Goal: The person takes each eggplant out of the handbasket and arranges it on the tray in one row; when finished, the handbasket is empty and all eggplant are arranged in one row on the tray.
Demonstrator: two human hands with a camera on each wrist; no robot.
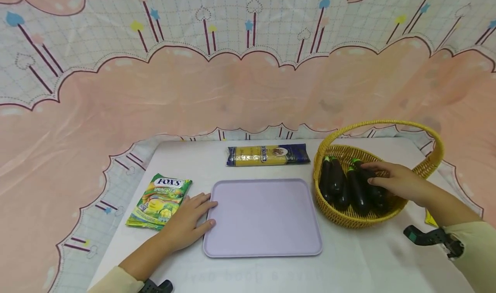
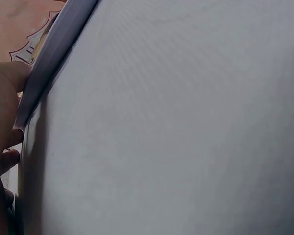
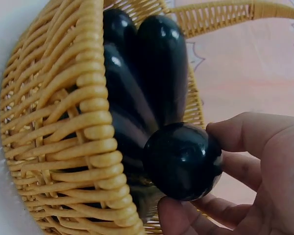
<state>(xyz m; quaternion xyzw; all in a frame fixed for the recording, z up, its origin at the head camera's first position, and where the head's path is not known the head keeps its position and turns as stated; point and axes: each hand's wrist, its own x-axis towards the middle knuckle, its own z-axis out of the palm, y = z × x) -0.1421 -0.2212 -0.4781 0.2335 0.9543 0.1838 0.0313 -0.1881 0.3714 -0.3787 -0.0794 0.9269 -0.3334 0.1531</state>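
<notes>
In the head view, a yellow wicker basket (image 1: pixel 341 221) with a tall handle stands at the right, holding several dark eggplants (image 1: pixel 337 181) with green stem ends. My right hand (image 1: pixel 399 181) reaches over the basket's right side and grips one eggplant (image 3: pixel 183 161); the right wrist view shows thumb and fingers around its rounded end, above the others. At the left edge of a pale purple tray (image 1: pixel 263 217), my left hand (image 1: pixel 190 222) rests with fingers spread and fingertips at the rim. The left wrist view shows the tray's edge (image 2: pixel 54 54) beside the fingers.
A green candy bag (image 1: pixel 160 200) lies left of the tray, close to the left hand. Behind the tray is a yellow and blue pasta packet (image 1: pixel 267 155). A bit of yellow packaging (image 1: pixel 430 218) shows beneath the right forearm. A patterned cloth (image 1: pixel 240 90) hangs behind the white table.
</notes>
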